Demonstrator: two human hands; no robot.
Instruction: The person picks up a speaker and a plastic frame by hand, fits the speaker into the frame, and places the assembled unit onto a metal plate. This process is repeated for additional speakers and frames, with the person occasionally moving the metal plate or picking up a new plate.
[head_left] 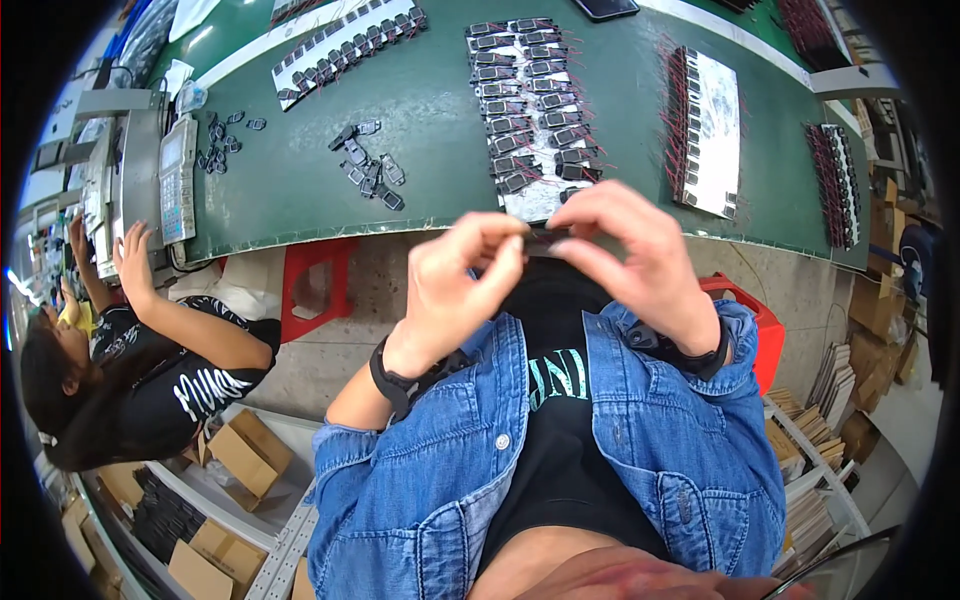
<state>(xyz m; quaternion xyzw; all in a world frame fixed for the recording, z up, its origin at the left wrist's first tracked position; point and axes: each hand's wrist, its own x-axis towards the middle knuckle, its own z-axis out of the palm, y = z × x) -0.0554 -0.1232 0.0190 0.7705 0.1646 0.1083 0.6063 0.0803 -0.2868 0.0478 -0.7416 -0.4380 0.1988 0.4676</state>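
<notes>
My left hand [455, 280] and my right hand [640, 255] meet at the near edge of the table, both in a pinch. Between their fingertips is a small dark part [541, 238], mostly covered by the fingers; its exact kind cannot be made out. Just beyond the hands lies a white strip [533, 125] bearing two rows of small black rectangular modules [515, 183] with thin red and dark wires. Loose black pieces [370, 178] of similar size lie in a pile to the left of the strip.
Further white strips with wired modules lie at the back left [350, 50] and right [712, 130]. More loose pieces [218, 143] sit near a grey keypad device [178, 180]. A co-worker [150, 370] is at the left. Red stools [315, 285] stand under the green table [420, 110].
</notes>
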